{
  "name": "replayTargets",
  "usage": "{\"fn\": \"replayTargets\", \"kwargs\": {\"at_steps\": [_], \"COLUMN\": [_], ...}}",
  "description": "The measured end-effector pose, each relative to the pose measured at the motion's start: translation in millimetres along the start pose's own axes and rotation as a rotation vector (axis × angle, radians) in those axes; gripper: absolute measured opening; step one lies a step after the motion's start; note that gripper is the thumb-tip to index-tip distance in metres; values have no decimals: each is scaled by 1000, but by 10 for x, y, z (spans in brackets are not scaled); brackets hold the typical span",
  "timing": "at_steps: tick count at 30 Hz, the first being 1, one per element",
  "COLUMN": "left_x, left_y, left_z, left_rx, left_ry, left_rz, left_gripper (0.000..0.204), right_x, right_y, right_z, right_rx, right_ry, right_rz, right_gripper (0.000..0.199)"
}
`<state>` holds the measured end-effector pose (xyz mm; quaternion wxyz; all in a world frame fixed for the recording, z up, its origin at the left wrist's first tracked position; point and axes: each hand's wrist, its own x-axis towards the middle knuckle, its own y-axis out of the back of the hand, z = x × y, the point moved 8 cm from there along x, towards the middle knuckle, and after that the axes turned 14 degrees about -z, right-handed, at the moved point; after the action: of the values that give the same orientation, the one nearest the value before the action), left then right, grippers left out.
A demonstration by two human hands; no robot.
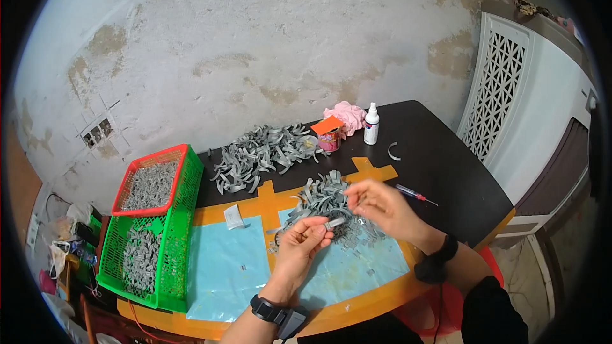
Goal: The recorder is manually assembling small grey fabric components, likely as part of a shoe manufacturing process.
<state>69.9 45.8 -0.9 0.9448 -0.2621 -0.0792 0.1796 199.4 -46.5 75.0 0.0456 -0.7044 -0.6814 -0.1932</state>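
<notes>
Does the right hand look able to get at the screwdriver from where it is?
Probably yes: the screwdriver lies uncovered on the table, close to the right hand, and nothing seems to stand between them.

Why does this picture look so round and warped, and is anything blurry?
In the head view, the wide fisheye lens blackens the corners and bows edges, as on the white unit; there too, the right hand looks slightly soft, perhaps from motion, and the grey pieces in the red basket blend together.
</notes>
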Motion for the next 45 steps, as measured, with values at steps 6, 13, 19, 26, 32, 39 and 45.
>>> {"fn": "replayTargets", "kwargs": {"at_steps": [6,13,19,26,32,39,45], "left_x": [-33,-22,-24,-27,-36,-28,-33], "left_y": [36,-64,-97,-162,-184,-200,-252], "left_z": [-47,-137,-180,-164,-111,-119,-107], "left_rx": [-2,132,228,227,236,254,332], "left_ry": [34,107,130,110,40,16,31], "left_rz": [-46,-113,-156,-173,-192,-226,-238], "left_gripper": [13,12,10,7,7,8,9], "right_x": [57,14,-76,-102,-103,-115,-124], "right_y": [-232,-335,-372,-312,-325,-337,-315], "right_z": [398,451,522,498,511,514,531], "right_rx": [132,333,331,366,491,509,486], "right_ry": [-79,-90,-291,-415,-430,-433,-437], "right_rz": [-261,-433,-527,-427,-353,-363,-382], "right_gripper": [31,10,10,14,15,15,13]}}
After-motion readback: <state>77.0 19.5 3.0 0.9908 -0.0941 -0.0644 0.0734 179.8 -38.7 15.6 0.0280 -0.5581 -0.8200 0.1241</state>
